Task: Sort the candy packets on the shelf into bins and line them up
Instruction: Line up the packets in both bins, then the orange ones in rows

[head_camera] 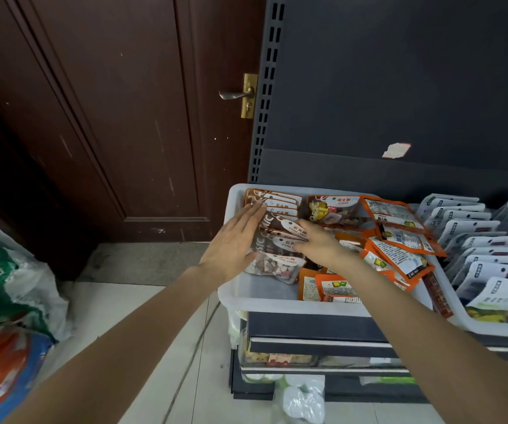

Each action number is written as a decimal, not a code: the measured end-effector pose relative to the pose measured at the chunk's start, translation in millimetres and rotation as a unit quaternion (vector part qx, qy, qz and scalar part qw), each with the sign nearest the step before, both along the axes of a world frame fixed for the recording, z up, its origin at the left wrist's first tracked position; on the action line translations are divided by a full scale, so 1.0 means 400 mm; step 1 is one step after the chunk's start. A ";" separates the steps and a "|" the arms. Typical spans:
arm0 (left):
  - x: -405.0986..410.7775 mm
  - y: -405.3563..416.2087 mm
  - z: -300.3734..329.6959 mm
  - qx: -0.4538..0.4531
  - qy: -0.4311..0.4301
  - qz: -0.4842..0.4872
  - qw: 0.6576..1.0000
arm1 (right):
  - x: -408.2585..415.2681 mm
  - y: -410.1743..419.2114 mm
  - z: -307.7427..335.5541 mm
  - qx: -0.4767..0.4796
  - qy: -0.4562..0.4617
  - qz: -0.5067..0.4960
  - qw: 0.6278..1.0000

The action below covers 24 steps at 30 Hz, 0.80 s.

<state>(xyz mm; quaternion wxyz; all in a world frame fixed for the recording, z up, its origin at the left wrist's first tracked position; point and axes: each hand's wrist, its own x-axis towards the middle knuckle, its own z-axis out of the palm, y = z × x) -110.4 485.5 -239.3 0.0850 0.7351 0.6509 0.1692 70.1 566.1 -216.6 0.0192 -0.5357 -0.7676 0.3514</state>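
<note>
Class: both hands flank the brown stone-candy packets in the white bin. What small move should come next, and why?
Probably squeeze the left hand and right hand together to square the brown stone-candy packets, since the front ones sit skewed in the white plastic bin.

Both forearms extended forward, bare. Left hand flat, fingers straight and together, palm turned inward. Right hand palm down, fingers bent at tips, thumb side toward left hand.
</note>
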 end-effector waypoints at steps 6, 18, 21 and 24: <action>-0.003 0.005 -0.008 -0.024 0.106 -0.050 0.993 | -0.033 -0.010 0.023 0.016 -0.047 0.101 0.994; 0.015 0.012 0.000 -0.090 0.100 -0.027 0.991 | -0.022 -0.018 0.013 -0.015 -0.026 0.073 0.997; 0.021 0.015 0.004 -0.083 0.082 -0.034 0.993 | 0.012 -0.011 0.059 0.045 -0.010 0.039 0.998; 0.041 0.012 0.014 -0.080 0.051 -0.057 0.994 | 0.081 -0.013 0.098 0.127 0.033 -0.017 0.991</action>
